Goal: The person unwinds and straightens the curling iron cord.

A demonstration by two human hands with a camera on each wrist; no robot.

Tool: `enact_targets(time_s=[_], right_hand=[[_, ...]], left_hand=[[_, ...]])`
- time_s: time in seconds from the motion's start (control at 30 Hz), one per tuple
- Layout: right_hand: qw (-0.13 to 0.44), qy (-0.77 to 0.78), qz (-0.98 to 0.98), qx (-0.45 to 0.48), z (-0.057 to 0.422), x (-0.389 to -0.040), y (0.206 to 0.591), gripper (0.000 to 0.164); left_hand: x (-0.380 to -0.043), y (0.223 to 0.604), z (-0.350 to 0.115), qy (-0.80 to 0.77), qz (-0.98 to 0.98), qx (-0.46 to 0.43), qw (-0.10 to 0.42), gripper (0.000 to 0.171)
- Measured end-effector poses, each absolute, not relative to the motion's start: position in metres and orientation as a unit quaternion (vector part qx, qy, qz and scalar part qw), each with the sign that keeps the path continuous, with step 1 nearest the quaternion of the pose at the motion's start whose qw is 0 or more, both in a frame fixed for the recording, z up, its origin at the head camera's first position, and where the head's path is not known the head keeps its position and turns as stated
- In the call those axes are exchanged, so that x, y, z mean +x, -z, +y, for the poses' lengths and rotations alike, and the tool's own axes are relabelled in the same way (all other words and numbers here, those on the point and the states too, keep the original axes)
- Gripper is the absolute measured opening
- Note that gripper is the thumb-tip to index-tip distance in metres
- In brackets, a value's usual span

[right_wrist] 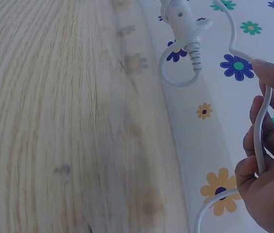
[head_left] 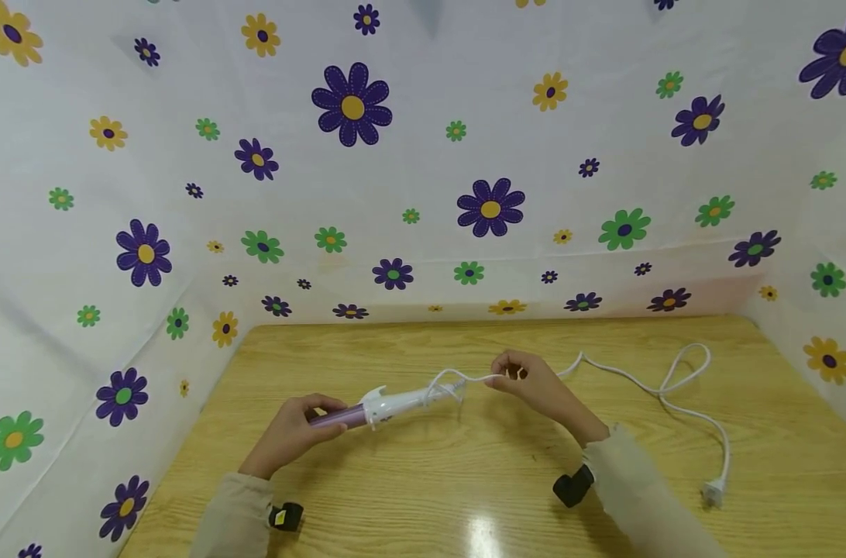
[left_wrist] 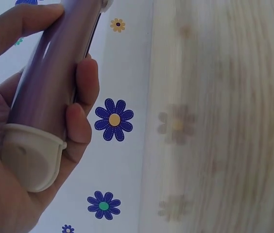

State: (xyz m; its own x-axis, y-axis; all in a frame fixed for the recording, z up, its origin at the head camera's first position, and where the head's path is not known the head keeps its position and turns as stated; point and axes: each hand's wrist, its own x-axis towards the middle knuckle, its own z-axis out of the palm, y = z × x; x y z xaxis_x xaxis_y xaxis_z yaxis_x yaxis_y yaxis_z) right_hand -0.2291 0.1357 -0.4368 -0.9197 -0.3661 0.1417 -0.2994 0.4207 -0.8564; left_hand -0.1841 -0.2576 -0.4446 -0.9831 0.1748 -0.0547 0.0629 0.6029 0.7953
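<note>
A curling iron with a purple barrel (left_wrist: 49,73) and a white handle (head_left: 404,402) is held above the table. My left hand (head_left: 294,430) grips it by the barrel, with the fingers wrapped round in the left wrist view. Its white cord (right_wrist: 259,131) loops round the end of the handle and runs to my right hand (head_left: 532,385). Thumb and fingers of that hand hold the cord, which passes across the palm in the right wrist view. Beyond the hand the cord trails over the table to a plug (head_left: 713,492) at the right.
The wooden table (head_left: 395,496) reaches back to a white flower-print cloth (head_left: 423,155), which also hangs along both sides. A loose loop of cord (head_left: 695,349) lies on the right part of the table. Black wrist cameras (head_left: 573,487) sit at both sleeves.
</note>
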Motion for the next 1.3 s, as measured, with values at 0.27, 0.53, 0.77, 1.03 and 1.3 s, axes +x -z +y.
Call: enact_targets(time_s=[0.27,0.53,0.77,1.03,1.3], right_hand=[[0.054,0.466,0.849,-0.244,0.160,-0.226,0.430,0.012],[0.071,0.452,0.854,-0.247,0.179,-0.230,0.428,0.014],[0.065,0.405,0.883,-0.226,0.172,-0.229,0.432,0.021],[-0.004,0.292,0.935,-0.199,0.167,-0.239,0.435,0.019],[-0.023,0.253,0.953,-0.168,0.168,-0.251,0.441,0.022]], left_hand=[[-0.182,0.438,-0.264,-0.445,0.891,0.070,0.054,0.036],[-0.183,0.438,-0.269,-0.446,0.892,0.063,0.049,0.035],[-0.184,0.436,-0.270,-0.452,0.888,0.071,0.048,0.037],[-0.182,0.434,-0.269,-0.444,0.893,0.069,0.043,0.034],[-0.179,0.435,-0.268,-0.448,0.889,0.074,0.054,0.034]])
